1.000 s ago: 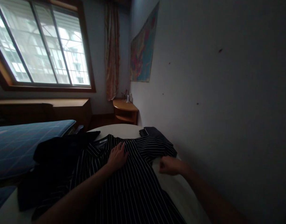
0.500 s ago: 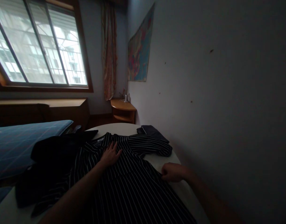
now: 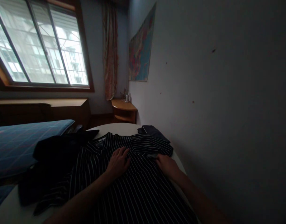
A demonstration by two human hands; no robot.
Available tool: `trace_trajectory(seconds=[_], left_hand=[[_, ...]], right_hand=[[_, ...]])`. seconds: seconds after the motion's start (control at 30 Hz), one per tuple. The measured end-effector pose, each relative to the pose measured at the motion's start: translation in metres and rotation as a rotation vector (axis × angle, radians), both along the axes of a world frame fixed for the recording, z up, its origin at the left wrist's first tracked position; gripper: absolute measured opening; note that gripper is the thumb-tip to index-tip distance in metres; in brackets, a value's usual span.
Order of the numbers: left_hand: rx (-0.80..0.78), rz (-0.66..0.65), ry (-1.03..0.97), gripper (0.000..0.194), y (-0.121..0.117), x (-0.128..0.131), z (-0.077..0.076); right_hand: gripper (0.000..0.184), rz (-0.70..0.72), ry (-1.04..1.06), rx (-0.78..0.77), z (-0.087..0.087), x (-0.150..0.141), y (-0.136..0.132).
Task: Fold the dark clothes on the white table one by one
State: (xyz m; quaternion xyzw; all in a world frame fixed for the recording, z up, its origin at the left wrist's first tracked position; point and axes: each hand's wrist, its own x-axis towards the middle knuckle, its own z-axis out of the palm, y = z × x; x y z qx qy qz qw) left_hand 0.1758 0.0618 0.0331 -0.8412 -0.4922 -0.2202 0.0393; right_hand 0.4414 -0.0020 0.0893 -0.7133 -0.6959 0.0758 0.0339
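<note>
A black shirt with thin white stripes (image 3: 133,193) lies spread over a white round table (image 3: 115,127), its collar toward the far side. My left hand (image 3: 118,161) rests flat on the chest of the shirt, fingers stretched out. At the shirt's right side, just below the sleeve, my right hand (image 3: 166,165) is closed on the edge of the fabric, its fingertips partly hidden. The right sleeve (image 3: 152,143) lies out toward the wall, beside a folded dark garment (image 3: 155,132) at the table's far right edge.
Dark clothing (image 3: 54,155) is heaped on the table's left side. Beyond it stands a mattress with a blue checked cover (image 3: 28,140). A wall (image 3: 215,124) runs close along the right. A small wooden corner shelf (image 3: 124,105) stands at the back, near a curtain (image 3: 111,62).
My right hand drew the shirt's side outward to the right, then moved up toward the sleeve. The cloth now covers more of the table there. My left hand stays on the chest, shifted slightly.
</note>
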Motion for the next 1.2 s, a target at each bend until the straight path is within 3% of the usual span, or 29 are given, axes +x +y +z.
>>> trace_trajectory(seconds=[0.2, 0.33, 0.43, 0.53, 0.73, 0.97, 1.1, 1.2], left_hand=[[-0.195, 0.002, 0.004, 0.057, 0.002, -0.005, -0.011], [-0.271, 0.072, 0.053, 0.061, 0.012, -0.005, -0.007], [-0.321, 0.173, 0.06, 0.062, 0.015, 0.005, -0.002], [-0.304, 0.219, 0.053, 0.064, 0.011, 0.018, -0.002], [-0.244, 0.014, 0.056, 0.058, -0.005, 0.025, -0.003], [-0.315, -0.212, 0.061, 0.054, -0.007, 0.016, 0.002], [-0.323, -0.29, 0.056, 0.055, -0.007, 0.016, 0.004], [-0.333, -0.288, 0.052, 0.054, -0.009, 0.017, 0.008]], right_hand=[[0.027, -0.053, 0.086, 0.082, -0.009, -0.007, -0.008], [0.031, -0.03, -0.018, 0.018, -0.019, -0.012, -0.021], [0.029, -0.033, -0.107, -0.026, -0.017, -0.004, -0.023], [0.027, -0.111, -0.144, 0.024, -0.007, 0.007, -0.014], [0.042, -0.323, -0.05, 0.315, 0.01, 0.026, 0.029], [0.053, -0.478, -0.015, 0.261, 0.005, 0.038, 0.075], [0.033, -0.473, -0.092, 0.288, 0.001, 0.035, 0.079], [0.024, -0.467, -0.153, 0.341, 0.007, 0.032, 0.079]])
